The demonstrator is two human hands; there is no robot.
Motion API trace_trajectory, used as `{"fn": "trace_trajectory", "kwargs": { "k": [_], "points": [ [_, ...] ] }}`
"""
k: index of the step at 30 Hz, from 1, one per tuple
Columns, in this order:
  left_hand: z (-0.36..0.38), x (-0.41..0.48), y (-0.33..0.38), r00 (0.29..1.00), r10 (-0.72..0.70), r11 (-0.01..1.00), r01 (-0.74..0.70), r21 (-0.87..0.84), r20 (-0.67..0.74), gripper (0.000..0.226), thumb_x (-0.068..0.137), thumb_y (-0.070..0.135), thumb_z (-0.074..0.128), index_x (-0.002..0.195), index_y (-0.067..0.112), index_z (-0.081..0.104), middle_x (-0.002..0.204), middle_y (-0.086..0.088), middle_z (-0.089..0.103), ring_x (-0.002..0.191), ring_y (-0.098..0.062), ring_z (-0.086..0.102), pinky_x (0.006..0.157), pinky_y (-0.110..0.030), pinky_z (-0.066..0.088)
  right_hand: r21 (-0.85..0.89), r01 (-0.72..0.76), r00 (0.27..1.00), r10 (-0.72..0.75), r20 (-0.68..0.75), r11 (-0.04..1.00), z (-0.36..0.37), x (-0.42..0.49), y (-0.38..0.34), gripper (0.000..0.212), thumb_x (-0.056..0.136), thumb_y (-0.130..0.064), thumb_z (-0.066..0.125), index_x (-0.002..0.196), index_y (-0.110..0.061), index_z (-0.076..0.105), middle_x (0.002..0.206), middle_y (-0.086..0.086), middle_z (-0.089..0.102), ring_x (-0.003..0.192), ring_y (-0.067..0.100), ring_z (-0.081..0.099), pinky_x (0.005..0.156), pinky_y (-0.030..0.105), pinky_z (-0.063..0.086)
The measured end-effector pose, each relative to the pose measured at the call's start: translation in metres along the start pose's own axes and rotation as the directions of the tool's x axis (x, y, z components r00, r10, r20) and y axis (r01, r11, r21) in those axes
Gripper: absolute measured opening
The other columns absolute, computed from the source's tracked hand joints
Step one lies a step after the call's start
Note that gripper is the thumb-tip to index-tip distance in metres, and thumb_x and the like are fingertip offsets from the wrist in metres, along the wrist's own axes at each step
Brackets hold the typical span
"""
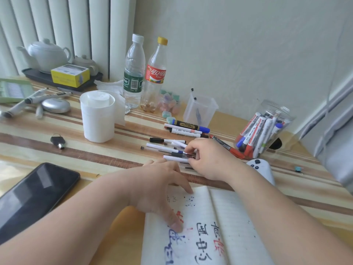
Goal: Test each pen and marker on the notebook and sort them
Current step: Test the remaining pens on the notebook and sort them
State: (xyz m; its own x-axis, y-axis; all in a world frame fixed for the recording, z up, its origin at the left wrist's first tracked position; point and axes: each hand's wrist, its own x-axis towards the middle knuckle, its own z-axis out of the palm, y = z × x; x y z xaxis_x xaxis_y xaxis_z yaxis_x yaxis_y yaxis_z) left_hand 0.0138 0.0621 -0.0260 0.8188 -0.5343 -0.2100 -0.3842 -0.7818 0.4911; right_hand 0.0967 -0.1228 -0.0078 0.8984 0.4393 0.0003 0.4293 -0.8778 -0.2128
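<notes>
Pens point(166, 147) lie in a loose pile on the striped table point(114, 163), just past the top edge of the open notebook point(238, 226), whose pages carry red, blue and black test marks. Far left, a dark phone point(34, 194) lies face up near the table's edge, with a black key point(57, 141) beyond it and a white lidded tub point(98, 119) farther in. Behind the tub stand a clear water bottle point(133, 73) and a red-labelled cola bottle point(155, 73). The left hand point(162, 186) rests on the notebook's left page, fingers point(186, 186) spread and straight, thumb tip pressing the paper, grasping nothing. Beside it, the right hand point(212, 159) reaches into the pile, its fingers curled and pinching the end of a dark-banded pen point(177, 154); whether they also touch the white barrel next to it I cannot tell. Beyond the pile three markers point(187, 129) lie side by side, and behind them a clear square cup point(200, 109) holds two thin pens. A red-capped marker point(225, 146) lies just right of that hand, near a clear jar point(265, 131) packed with markers. A white game controller point(261, 169) sits by the right wrist.
</notes>
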Motion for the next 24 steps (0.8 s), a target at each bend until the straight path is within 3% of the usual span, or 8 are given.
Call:
{"fn": "trace_trajectory", "kwargs": {
  "k": [6, 10, 12, 16, 18, 20, 22, 24],
  "points": [
    [0.001, -0.001, 0.003, 1.0, -0.017, 1.0, 0.017, 0.006, 0.018, 0.082, 0.055, 0.074, 0.084, 0.129, 0.061, 0.051, 0.118, 0.029, 0.034, 0.116, -0.007, 0.034, 0.106, -0.032, 0.038, -0.106, 0.079, 0.997, -0.077, 0.022, 0.991, 0.0, 0.005, -0.013, 0.026, 0.093, -0.023, 0.062, 0.118, -0.03, 0.065, 0.115, -0.008, 0.065, 0.103, 0.021, 0.061, 0.086, 0.041, 0.055],
    [0.0, -0.002, 0.005, 1.0, -0.016, 1.0, 0.016, 0.007, 0.017, 0.082, 0.056, 0.073, 0.084, 0.129, 0.06, 0.051, 0.12, 0.028, 0.034, 0.119, -0.007, 0.035, 0.108, -0.033, 0.038, -0.108, 0.034, 0.999, -0.033, 0.01, 0.994, -0.008, -0.003, -0.011, 0.026, 0.089, -0.013, 0.06, 0.108, -0.03, 0.066, 0.096, -0.007, 0.061, 0.09, 0.023, 0.061, 0.074, 0.036, 0.053],
    [-0.001, -0.002, 0.005, 1.0, -0.014, 1.0, 0.013, 0.008, 0.017, 0.082, 0.056, 0.073, 0.084, 0.129, 0.059, 0.051, 0.121, 0.027, 0.035, 0.12, -0.007, 0.036, 0.108, -0.034, 0.038, 0.065, -0.063, 0.995, 0.068, -0.079, 0.996, -0.015, -0.015, -0.005, 0.014, 0.086, -0.011, 0.061, 0.091, -0.023, 0.064, 0.082, -0.005, 0.064, 0.078, 0.022, 0.065, 0.063, 0.03, 0.051],
    [-0.001, -0.001, 0.001, 1.0, -0.001, 1.0, 0.001, 0.001, 0.002, 0.079, 0.054, 0.076, 0.083, 0.126, 0.059, 0.053, 0.12, 0.029, 0.037, 0.12, -0.008, 0.04, 0.108, -0.035, 0.04, 0.773, -0.132, 0.971, 0.239, -0.026, 0.62, -0.022, -0.052, 0.005, 0.018, 0.093, -0.015, 0.072, 0.085, 0.0, 0.068, 0.072, 0.016, 0.073, 0.064, 0.027, 0.075, 0.063, 0.036, 0.064],
    [-0.001, -0.001, -0.003, 1.0, 0.004, 1.0, -0.005, -0.011, -0.007, 0.079, 0.052, 0.077, 0.082, 0.124, 0.06, 0.054, 0.116, 0.032, 0.037, 0.118, -0.006, 0.042, 0.106, -0.035, 0.042, 0.794, -0.111, 0.976, 0.218, -0.028, 0.598, -0.022, -0.068, 0.012, 0.044, 0.092, -0.033, 0.07, 0.081, 0.009, 0.068, 0.056, 0.02, 0.061, 0.045, 0.026, 0.058, 0.048, 0.028, 0.054],
    [0.001, 0.0, -0.005, 1.0, 0.016, 1.0, -0.016, -0.008, -0.02, 0.079, 0.051, 0.078, 0.082, 0.123, 0.06, 0.055, 0.114, 0.033, 0.039, 0.115, -0.002, 0.043, 0.104, -0.033, 0.044, 0.843, -0.104, 0.989, 0.145, 0.031, 0.528, -0.017, -0.078, 0.016, 0.039, 0.087, -0.034, 0.073, 0.079, 0.004, 0.069, 0.053, 0.019, 0.039, 0.044, 0.02, 0.033, 0.039, 0.022, 0.032],
    [0.002, 0.001, -0.004, 0.997, 0.04, 0.999, -0.041, -0.013, -0.061, 0.074, 0.052, 0.075, 0.084, 0.119, 0.058, 0.058, 0.113, 0.032, 0.042, 0.111, 0.003, 0.045, 0.1, -0.027, 0.044, 0.91, -0.133, 0.991, 0.052, 0.122, 0.393, -0.009, -0.084, 0.014, 0.014, 0.08, -0.017, 0.078, 0.079, -0.005, 0.07, 0.055, 0.017, 0.04, 0.045, 0.019, 0.036, 0.038, 0.02, 0.027],
    [0.0, 0.003, -0.001, 0.987, 0.079, 0.994, -0.089, -0.063, -0.139, 0.064, 0.055, 0.068, 0.088, 0.112, 0.056, 0.061, 0.11, 0.029, 0.05, 0.106, 0.005, 0.049, 0.091, -0.015, 0.042, 0.935, -0.117, 0.992, -0.01, 0.128, 0.335, 0.003, -0.085, 0.01, 0.003, 0.077, -0.009, 0.07, 0.079, -0.009, 0.071, 0.058, 0.016, 0.052, 0.048, 0.022, 0.051, 0.041, 0.023, 0.041]
  ]
}}
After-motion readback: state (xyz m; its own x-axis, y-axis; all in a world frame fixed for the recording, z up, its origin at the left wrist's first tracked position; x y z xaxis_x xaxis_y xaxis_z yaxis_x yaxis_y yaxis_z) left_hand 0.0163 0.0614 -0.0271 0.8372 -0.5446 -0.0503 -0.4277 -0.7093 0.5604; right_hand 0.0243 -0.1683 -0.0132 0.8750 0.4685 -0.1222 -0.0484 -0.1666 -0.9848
